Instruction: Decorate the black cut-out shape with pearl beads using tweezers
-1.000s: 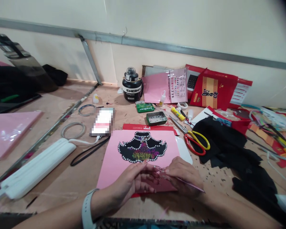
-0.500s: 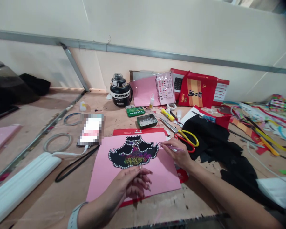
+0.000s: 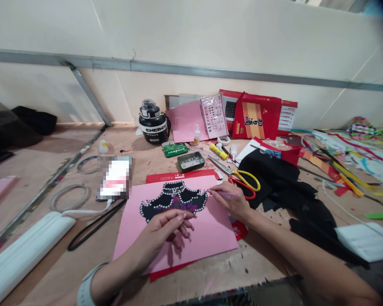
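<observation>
A black collar-shaped piece edged with white pearl beads and bearing purple glitter lies on a pink sheet. My right hand pinches a slim purple pen-like tool, its tip close to the piece's right corner. In front of the piece hovers my left hand, palm inward, fingers loosely bent and apart, with nothing visible in it. That hand covers the piece's lower edge. Beyond the sheet is a small open tin containing tiny pale bits, beside its green lid.
Scissors with yellow and red handles lie beside black cloth on the right. A phone, a white power strip and cables occupy the left. A black bottle and a red box stand behind.
My left hand has risen slightly over the lower edge of the black piece, hiding more of its glitter. My right hand keeps the tool near the right corner. The camera view has shifted slightly.
</observation>
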The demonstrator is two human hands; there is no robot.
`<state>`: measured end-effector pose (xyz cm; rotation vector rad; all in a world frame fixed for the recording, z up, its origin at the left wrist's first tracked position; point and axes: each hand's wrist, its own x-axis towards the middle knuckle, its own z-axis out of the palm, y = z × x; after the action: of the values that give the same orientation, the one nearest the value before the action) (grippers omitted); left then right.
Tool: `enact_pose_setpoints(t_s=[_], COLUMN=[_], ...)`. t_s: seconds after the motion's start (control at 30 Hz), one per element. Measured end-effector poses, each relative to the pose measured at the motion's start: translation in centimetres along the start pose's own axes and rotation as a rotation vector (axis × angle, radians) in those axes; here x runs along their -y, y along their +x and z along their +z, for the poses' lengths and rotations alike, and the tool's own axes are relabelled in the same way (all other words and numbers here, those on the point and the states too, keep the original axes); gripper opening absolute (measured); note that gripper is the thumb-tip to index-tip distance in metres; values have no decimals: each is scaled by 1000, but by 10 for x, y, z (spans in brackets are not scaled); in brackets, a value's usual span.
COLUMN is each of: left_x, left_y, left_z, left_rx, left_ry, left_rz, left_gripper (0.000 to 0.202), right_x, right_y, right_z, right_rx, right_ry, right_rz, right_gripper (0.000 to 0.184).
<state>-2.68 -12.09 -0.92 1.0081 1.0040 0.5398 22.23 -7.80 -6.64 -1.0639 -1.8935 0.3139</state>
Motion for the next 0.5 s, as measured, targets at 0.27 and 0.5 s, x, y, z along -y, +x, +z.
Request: enact_pose_setpoints(t_s=[0.27, 0.5], left_x=[-11, 7], left_y=[40, 85], left_z=[-3, 5], left_rx=[-125, -164], left_ry=[1051, 1603], left_rz=[634, 705], left_gripper=[37, 60], right_x=[-2, -9], right_y=[2, 9], right_z=[-2, -8], right_rx=[-119, -245], right_ry=[289, 376], right_rz=[327, 494], right_gripper=[14, 16])
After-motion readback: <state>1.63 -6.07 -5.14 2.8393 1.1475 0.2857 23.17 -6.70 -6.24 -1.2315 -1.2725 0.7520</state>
